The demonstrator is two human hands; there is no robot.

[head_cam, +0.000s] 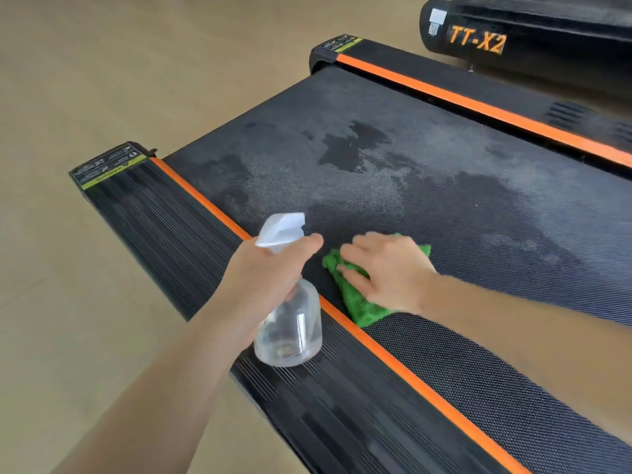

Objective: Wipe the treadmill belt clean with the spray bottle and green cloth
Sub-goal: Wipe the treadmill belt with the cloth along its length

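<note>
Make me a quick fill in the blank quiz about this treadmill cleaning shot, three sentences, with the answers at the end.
1. The left hand holds a clear spray ____.
2. The right hand presses a cloth whose colour is ____.
3. Each side rail meets the belt along a stripe coloured ____.

Answers: bottle; green; orange

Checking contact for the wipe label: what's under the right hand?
The green cloth lies bunched under the right hand, flat fingers pressing it onto the treadmill belt near the orange strip. The cloth's middle and the belt beneath it are covered.
</note>
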